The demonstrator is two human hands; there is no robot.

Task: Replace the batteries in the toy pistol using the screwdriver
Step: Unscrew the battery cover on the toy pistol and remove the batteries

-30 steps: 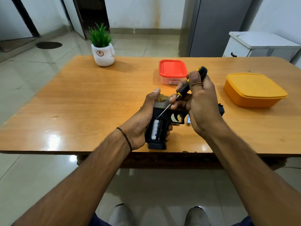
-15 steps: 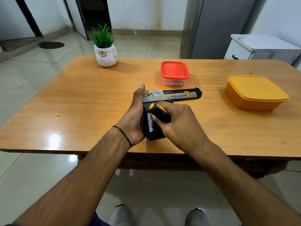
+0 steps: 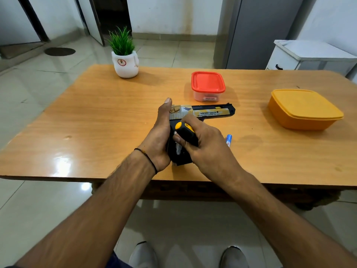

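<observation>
1. While the toy pistol (image 3: 202, 112) is lying on its side at the front-middle of the counter (image 3: 92, 122), barrel pointing right, both hands are closing round its grip end.
2. L hand (image 3: 160, 140) is wrapping the back of the grip, thumb sticking up w/ its tip by the rear of the slide. A thin dark band is sitting on that wrist.
3. R hand (image 3: 206, 151) is curling tight round the screwdriver (image 3: 185, 132), whose black handle w/ yellow cap is facing the camera. Shaft & tip are hiding under the fingers, so can't tell what they're touching.
4. A silvery cylinder (image 3: 177, 149), prob. a battery, is showing in the open grip compartment between the two hands.
5. A blue-ended battery (image 3: 229, 139) is lying loose on the counter just right of the R hand, apart from the pistol.
6. A red-lidded tub (image 3: 208, 82) is sitting just behind the barrel. An orange lidded box (image 3: 303, 111) is sitting well off to the right, and a white pot w/ green plant (image 3: 126, 64) is standing at the far-left edge.
7. Two shoes are showing on the tiled floor below.
</observation>
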